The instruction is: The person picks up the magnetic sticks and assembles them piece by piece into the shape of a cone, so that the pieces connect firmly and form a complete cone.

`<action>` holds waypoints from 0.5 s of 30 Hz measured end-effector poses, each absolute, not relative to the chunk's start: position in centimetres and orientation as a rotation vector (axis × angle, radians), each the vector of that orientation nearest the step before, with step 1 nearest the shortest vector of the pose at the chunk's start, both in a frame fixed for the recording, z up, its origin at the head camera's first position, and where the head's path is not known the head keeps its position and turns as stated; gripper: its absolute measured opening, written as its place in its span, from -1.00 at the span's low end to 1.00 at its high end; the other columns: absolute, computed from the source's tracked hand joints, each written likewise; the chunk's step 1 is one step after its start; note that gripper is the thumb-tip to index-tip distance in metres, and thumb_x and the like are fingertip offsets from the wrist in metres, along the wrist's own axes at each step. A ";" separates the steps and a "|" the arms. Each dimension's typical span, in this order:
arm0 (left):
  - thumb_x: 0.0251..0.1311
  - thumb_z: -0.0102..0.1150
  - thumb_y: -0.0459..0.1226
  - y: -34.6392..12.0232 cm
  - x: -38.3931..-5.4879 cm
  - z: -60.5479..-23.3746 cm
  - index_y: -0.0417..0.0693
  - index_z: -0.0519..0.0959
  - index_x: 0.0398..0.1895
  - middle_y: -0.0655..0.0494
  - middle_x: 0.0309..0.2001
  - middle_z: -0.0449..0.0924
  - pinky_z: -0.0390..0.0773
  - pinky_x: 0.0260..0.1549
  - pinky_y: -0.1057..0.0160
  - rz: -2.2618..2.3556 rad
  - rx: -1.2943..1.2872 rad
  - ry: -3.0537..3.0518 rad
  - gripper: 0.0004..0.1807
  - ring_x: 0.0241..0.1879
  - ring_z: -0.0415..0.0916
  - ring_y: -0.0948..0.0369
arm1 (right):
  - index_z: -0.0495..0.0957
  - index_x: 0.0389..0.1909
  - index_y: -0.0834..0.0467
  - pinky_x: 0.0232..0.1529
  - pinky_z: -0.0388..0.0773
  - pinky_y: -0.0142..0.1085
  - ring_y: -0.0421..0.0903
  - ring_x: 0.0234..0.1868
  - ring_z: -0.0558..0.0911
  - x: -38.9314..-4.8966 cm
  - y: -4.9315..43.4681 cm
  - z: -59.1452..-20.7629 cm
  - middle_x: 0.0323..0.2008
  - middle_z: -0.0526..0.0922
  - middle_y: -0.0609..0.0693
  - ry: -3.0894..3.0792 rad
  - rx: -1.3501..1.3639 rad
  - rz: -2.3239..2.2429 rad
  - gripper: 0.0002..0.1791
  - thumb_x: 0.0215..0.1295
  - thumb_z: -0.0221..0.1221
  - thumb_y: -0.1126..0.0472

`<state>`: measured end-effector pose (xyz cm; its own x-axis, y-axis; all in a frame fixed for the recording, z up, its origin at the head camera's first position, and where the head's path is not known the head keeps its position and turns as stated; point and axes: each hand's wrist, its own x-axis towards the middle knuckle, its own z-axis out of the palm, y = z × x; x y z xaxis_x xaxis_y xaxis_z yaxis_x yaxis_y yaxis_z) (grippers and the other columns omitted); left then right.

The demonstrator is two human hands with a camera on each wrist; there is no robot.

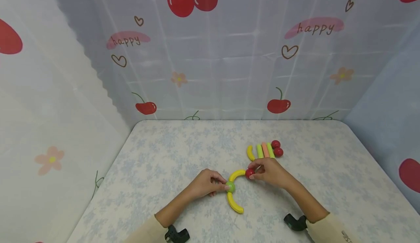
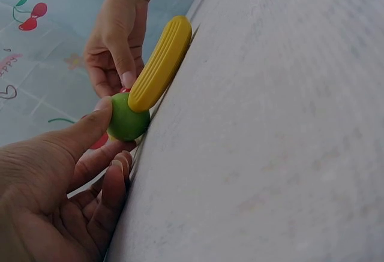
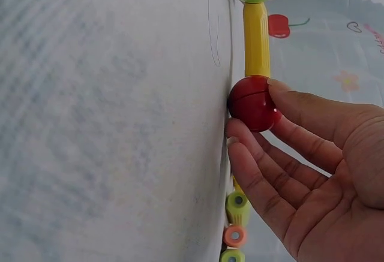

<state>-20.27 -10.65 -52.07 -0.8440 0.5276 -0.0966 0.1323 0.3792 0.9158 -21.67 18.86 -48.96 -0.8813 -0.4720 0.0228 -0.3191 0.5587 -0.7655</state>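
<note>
A green ball (image 1: 231, 187) joins two curved yellow sticks on the table. My left hand (image 1: 207, 184) pinches that ball between thumb and fingers. One curved yellow stick (image 1: 237, 175) runs from it up to a red ball (image 1: 249, 173); the other curved yellow stick (image 1: 234, 203) bends toward the table's near side and ends free. My right hand (image 1: 269, 171) holds the red ball (image 3: 253, 103) between thumb and fingertips, at the end of the upper stick. In the left wrist view the lower yellow stick (image 2: 161, 64) has ridges along it and meets the green ball (image 2: 128, 117).
Beyond my right hand lie a loose curved yellow stick (image 1: 251, 152), light green sticks (image 1: 260, 151), an orange stick (image 1: 265, 149) and two red balls (image 1: 278, 152). A printed curtain (image 1: 229, 64) hangs behind the patterned table (image 1: 170, 148).
</note>
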 end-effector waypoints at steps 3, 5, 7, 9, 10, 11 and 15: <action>0.18 0.48 -0.12 -10.6 -20.3 -52.0 0.04 0.78 -0.24 0.08 -0.53 0.69 0.52 -0.71 0.31 1.455 0.573 2.272 -0.83 -0.73 0.45 0.23 | 0.71 -0.13 0.18 -0.32 0.64 -0.41 -0.17 -0.30 0.67 -21.7 18.9 -48.8 -0.24 0.74 -0.07 2.615 -0.666 -1.205 -0.75 0.16 0.46 0.31; 0.18 0.48 -0.11 -10.6 -20.3 -52.0 0.04 0.78 -0.23 0.08 -0.53 0.68 0.51 -0.71 0.31 1.452 0.576 2.277 -0.82 -0.73 0.45 0.23 | 0.71 -0.12 0.18 -0.33 0.63 -0.40 -0.18 -0.31 0.66 -21.7 19.1 -48.7 -0.25 0.74 -0.08 2.625 -0.666 -1.191 -0.74 0.16 0.46 0.31; 0.18 0.48 -0.11 -10.6 -20.4 -51.9 0.04 0.78 -0.23 0.08 -0.53 0.68 0.51 -0.71 0.30 1.452 0.576 2.281 -0.82 -0.73 0.45 0.22 | 0.71 -0.12 0.18 -0.33 0.63 -0.40 -0.19 -0.32 0.66 -21.8 19.2 -48.5 -0.26 0.74 -0.07 2.638 -0.672 -1.182 -0.74 0.16 0.46 0.30; 0.18 0.48 -0.11 -10.6 -20.4 -51.9 0.04 0.78 -0.23 0.09 -0.53 0.68 0.51 -0.71 0.30 1.448 0.574 2.287 -0.82 -0.73 0.45 0.22 | 0.71 -0.12 0.20 -0.33 0.63 -0.40 -0.19 -0.33 0.65 -22.0 19.3 -48.4 -0.26 0.74 -0.07 2.655 -0.685 -1.175 -0.74 0.16 0.46 0.28; 0.18 0.48 -0.10 -10.6 -20.4 -51.9 0.05 0.78 -0.23 0.09 -0.53 0.68 0.51 -0.71 0.30 1.445 0.574 2.289 -0.82 -0.72 0.45 0.22 | 0.71 -0.12 0.20 -0.34 0.63 -0.39 -0.19 -0.33 0.65 -22.0 19.4 -48.3 -0.26 0.74 -0.07 2.664 -0.689 -1.172 -0.74 0.17 0.46 0.26; 0.18 0.48 -0.10 -10.6 -20.4 -51.9 0.05 0.78 -0.23 0.09 -0.53 0.69 0.51 -0.71 0.30 1.444 0.573 2.288 -0.82 -0.73 0.45 0.22 | 0.71 -0.12 0.21 -0.33 0.63 -0.39 -0.19 -0.33 0.64 -22.0 19.5 -48.3 -0.26 0.73 -0.07 2.673 -0.692 -1.170 -0.74 0.18 0.46 0.25; 0.18 0.48 -0.08 -10.7 -20.3 -52.1 0.05 0.78 -0.22 0.11 -0.53 0.69 0.51 -0.71 0.31 1.443 0.569 2.280 -0.80 -0.73 0.46 0.23 | 0.71 -0.10 0.23 -0.33 0.63 -0.38 -0.15 -0.31 0.64 -22.0 19.8 -48.1 -0.27 0.71 -0.09 2.704 -0.659 -1.173 -0.76 0.24 0.42 0.25</action>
